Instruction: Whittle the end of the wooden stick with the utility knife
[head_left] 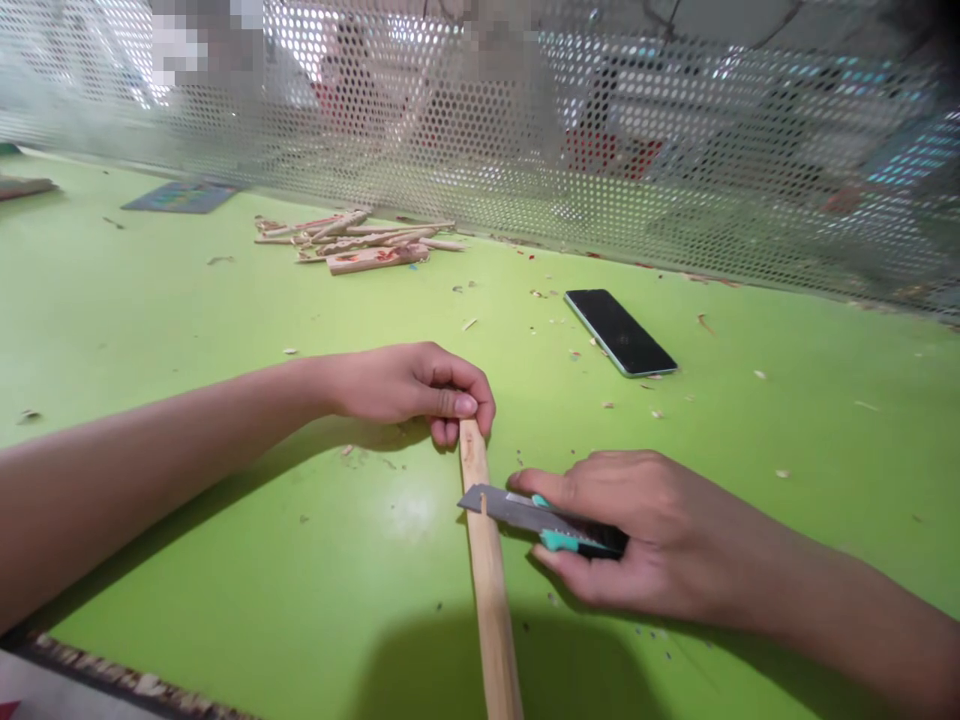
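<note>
A long pale wooden stick (491,590) runs from the middle of the view down to the bottom edge. Its far end is pinched between the thumb and fingers of my left hand (442,392). My right hand (637,525) is wrapped round a utility knife (566,527) with a black and teal handle. The knife's grey blade lies across the stick, a little below my left hand, with a thin curl of wood at the blade.
On the green table (225,560) lie a black phone (621,332), a pile of carved sticks (367,238), a flat grey card (180,196) and scattered shavings. A perforated metal screen (480,130) stands along the back; people show dimly behind it.
</note>
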